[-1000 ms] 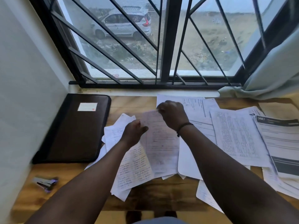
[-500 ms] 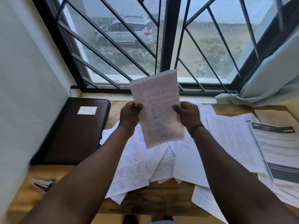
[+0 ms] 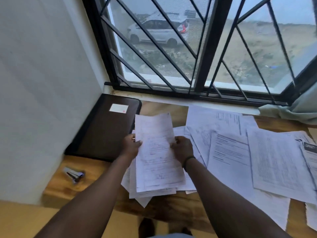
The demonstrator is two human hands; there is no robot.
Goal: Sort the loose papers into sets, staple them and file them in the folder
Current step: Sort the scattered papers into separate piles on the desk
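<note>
Handwritten sheet, at the centre, held above the table: the left hand pinches its 9 o'clock edge and the right hand its 3 o'clock edge, fingertips hidden behind the paper. The writing is too blurred to read. Loose papers spread toward 3 o'clock, cut off by the frame. The dark folder lies closed at 10 o'clock against the wall, its white label illegible. The stapler lies at 8 o'clock on bare wood.
</note>
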